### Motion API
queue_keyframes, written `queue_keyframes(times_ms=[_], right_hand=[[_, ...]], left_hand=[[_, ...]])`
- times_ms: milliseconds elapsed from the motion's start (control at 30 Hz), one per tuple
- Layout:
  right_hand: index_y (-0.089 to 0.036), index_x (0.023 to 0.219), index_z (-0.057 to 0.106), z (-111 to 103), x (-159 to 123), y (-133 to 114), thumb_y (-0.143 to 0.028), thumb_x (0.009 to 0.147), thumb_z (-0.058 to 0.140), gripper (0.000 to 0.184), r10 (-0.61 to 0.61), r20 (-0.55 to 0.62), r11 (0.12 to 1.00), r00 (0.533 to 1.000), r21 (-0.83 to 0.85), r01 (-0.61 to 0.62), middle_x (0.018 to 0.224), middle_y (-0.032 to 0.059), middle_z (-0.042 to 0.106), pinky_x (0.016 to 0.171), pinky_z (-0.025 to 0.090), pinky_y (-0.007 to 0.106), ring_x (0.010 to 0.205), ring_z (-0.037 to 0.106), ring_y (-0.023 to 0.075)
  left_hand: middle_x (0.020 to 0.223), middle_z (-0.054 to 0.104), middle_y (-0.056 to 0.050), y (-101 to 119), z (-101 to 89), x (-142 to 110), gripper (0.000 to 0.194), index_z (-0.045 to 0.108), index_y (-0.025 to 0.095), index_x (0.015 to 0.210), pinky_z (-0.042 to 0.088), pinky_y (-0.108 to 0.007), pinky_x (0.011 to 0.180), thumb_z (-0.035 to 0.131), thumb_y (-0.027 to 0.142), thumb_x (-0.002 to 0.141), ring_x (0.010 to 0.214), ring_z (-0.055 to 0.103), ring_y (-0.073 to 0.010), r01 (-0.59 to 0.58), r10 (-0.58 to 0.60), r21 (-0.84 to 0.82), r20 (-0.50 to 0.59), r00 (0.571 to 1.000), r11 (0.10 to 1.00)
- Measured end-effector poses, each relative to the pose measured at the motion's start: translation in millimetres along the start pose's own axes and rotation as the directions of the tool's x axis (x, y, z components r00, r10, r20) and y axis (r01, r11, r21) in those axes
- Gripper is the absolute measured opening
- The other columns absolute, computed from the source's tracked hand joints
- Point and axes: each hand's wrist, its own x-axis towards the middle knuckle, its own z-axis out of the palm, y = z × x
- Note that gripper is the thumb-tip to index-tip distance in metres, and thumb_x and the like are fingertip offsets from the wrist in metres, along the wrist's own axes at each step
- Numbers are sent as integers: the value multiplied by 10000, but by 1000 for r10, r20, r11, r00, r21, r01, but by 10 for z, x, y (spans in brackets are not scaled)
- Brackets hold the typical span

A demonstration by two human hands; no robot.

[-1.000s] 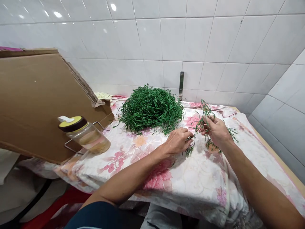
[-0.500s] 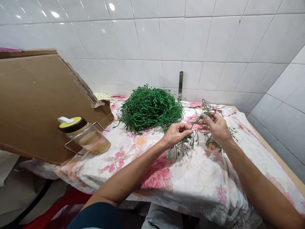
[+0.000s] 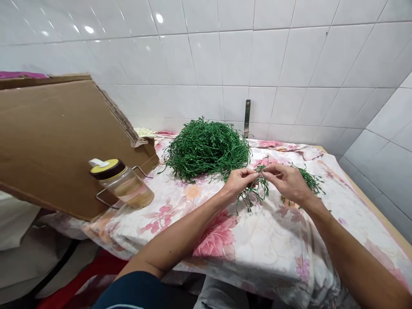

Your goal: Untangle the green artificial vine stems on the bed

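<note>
My left hand (image 3: 240,182) and my right hand (image 3: 285,182) meet above a floral quilted cloth (image 3: 257,240), their fingertips pinching a thin green artificial vine sprig (image 3: 255,193). Its leafy strands hang below my fingers, and another part reaches right to about (image 3: 309,180). Where the fingers close, the stem is hidden. Just beyond my left hand lies a large tangled heap of the same green vine (image 3: 207,150), not touched by either hand.
To the left, a brown cardboard sheet (image 3: 54,141) leans over the cloth. Next to it, a clear jar with a yellow and black lid (image 3: 122,184) sits in a wire holder. White tiled walls (image 3: 289,60) rise behind, with a metal bracket (image 3: 247,118) on them.
My hands have moved closer until the fingertips nearly meet. The sprig no longer rises high above my right hand and now sits lower between both hands.
</note>
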Motion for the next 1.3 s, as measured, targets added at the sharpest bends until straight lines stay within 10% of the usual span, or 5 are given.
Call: queue_keyframes(times_ms=[733, 1300], right_hand=[[-220, 731, 613, 25, 6, -61, -260, 752, 684, 84, 115, 32, 991, 993, -67, -112, 636, -10, 643, 564, 427, 286, 549, 540, 143], [-222, 973, 751, 2, 15, -7, -205, 943, 636, 120, -315, -66, 938, 947, -173, 300, 960, 64, 771, 754, 554, 330, 821, 712, 206]], left_hand=[[589, 528, 31, -70, -17, 28, 365, 607, 138, 730, 300, -215, 497, 783, 458, 725, 498, 438, -65, -13, 13, 30, 27, 1000, 999], [556, 437, 57, 15, -22, -39, 428, 628, 140, 726, 192, -247, 511, 825, 515, 667, 496, 318, -57, 117, -131, 85, 176, 976, 989]])
